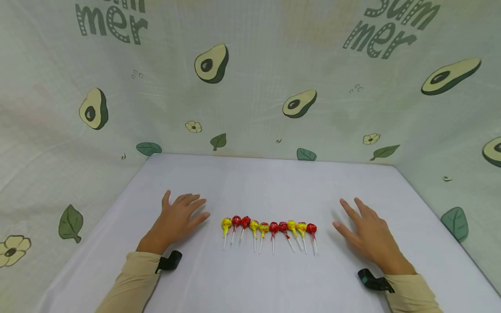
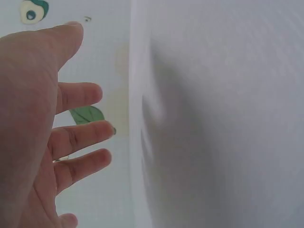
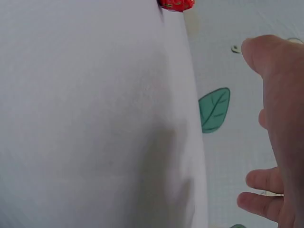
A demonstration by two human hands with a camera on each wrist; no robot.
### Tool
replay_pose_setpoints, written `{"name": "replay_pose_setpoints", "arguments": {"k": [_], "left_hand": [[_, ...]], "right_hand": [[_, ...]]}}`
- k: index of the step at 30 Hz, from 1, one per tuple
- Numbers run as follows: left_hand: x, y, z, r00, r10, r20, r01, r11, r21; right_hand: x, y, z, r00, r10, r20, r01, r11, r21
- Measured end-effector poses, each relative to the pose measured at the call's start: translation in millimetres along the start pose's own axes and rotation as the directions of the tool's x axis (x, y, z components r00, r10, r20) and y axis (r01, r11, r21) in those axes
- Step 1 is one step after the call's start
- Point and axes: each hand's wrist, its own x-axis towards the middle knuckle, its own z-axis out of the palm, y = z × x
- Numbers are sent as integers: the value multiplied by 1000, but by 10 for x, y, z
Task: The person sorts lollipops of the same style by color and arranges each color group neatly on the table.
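Several lollipops in red and yellow wrappers lie in a row across the middle of the white table, white sticks pointing toward the person. A yellow lollipop (image 1: 226, 223) marks the left end and a red lollipop (image 1: 311, 229) the right end. My left hand (image 1: 178, 222) hovers left of the row, fingers spread, holding nothing. On the other side, my right hand (image 1: 368, 234) is held apart from the row, its fingers also spread and holding nothing. The right wrist view catches a red wrapper (image 3: 178, 4) at its top edge.
The white-covered table (image 1: 235, 282) reaches back to a hanging cloth (image 1: 250, 87) printed with avocados, leaves and flowers. Small black cameras sit on the left wrist (image 1: 170, 261) and right wrist (image 1: 373, 281), below beige sleeves.
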Motion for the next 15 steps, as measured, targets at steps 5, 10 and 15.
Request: {"name": "replay_pose_setpoints", "arguments": {"k": [5, 10, 15], "left_hand": [[18, 62, 24, 999, -21, 36, 24, 997, -73], [31, 132, 44, 995, -38, 91, 50, 990, -135], [67, 227, 59, 991, -4, 132, 27, 984, -178]], "right_hand": [[33, -44, 10, 1000, -14, 0, 14, 1000, 16], [40, -101, 43, 1000, -27, -2, 27, 997, 74], [50, -129, 98, 997, -62, -51, 67, 990, 123]]}}
